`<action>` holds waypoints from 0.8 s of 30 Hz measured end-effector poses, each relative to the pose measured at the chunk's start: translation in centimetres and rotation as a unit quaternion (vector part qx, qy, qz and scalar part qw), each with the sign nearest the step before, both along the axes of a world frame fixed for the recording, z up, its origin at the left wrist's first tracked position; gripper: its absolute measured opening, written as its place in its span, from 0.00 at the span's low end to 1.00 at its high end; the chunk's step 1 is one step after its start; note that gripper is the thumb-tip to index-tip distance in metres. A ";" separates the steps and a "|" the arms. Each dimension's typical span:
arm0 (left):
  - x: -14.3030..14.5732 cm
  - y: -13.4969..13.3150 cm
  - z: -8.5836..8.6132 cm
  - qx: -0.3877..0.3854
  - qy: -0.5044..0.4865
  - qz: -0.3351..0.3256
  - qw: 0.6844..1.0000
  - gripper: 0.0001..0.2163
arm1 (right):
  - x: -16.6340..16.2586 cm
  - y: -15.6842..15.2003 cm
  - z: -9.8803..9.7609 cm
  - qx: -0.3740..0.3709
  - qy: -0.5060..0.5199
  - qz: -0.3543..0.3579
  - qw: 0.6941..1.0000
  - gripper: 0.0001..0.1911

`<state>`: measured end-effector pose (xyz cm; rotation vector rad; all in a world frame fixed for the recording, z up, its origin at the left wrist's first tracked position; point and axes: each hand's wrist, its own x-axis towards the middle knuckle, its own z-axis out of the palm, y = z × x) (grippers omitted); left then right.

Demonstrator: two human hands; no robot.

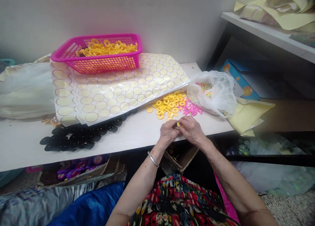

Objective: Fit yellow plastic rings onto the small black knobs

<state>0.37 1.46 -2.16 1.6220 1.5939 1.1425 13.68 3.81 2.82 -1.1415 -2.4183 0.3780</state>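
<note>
My left hand [168,132] and my right hand [191,129] meet at the table's front edge, fingers pinched together on one small yellow ring [178,123]. Just beyond them lies a loose pile of yellow rings [169,104] with a scatter of small pink pieces [191,109] to its right. A silver bangle sits on my left wrist.
A pink basket [98,60] of yellow rings stands at the back on sheets of round stickers [118,91]. Black discs [73,139] lie at the left front. A clear plastic bag [216,93] of small parts sits right. An open cardboard box [180,155] is under the table edge.
</note>
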 end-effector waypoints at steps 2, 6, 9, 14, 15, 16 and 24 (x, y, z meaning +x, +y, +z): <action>-0.2 -0.1 0.1 0.005 -0.023 -0.013 1.000 0.11 | -0.1 0.0 -0.1 -0.001 0.011 -0.007 1.000 0.05; -0.9 -0.2 0.8 -0.002 -0.156 0.009 0.988 0.12 | -0.1 -0.2 -0.5 0.019 0.019 -0.023 0.999 0.07; -0.9 0.0 1.4 -0.059 -0.257 0.053 0.963 0.10 | -0.3 -0.4 -0.8 0.030 0.039 -0.040 0.998 0.14; 0.4 0.4 1.9 -0.106 -0.266 0.029 0.958 0.13 | -0.3 -0.5 -0.9 0.017 0.081 -0.067 0.994 0.16; 0.6 0.4 1.9 -0.100 -0.258 0.028 0.961 0.13 | -0.3 -0.5 -0.8 0.014 0.094 -0.065 0.993 0.17; 0.8 0.3 1.8 -0.093 -0.254 0.030 0.962 0.13 | -0.2 -0.7 -0.8 0.011 0.113 -0.064 0.991 0.17; 0.6 0.1 1.3 -0.097 -0.245 0.014 0.965 0.14 | 0.3 -3.9 -2.5 -0.236 0.384 -0.266 0.852 0.20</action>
